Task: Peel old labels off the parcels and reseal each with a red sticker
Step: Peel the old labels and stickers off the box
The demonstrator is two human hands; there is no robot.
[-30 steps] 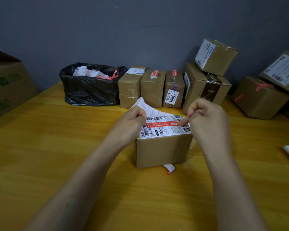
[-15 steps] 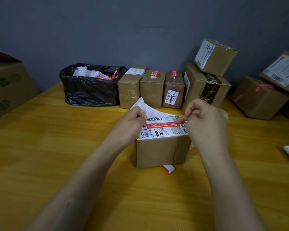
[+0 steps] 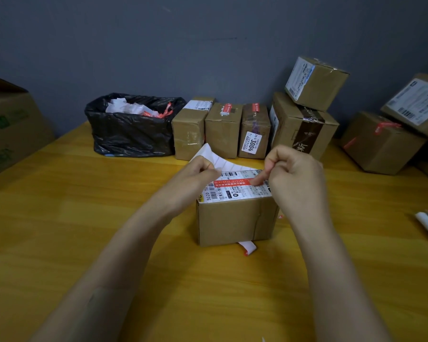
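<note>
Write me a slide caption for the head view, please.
Left hand pinches a white sheet; right hand touches the red sticker atop the parcel.

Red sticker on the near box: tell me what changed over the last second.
The right hand slid its fingertip a little leftward along the red sticker on the label. Nothing was taken hold of or let go. The left hand still pinches the white sheet, and the box stayed put.
</note>
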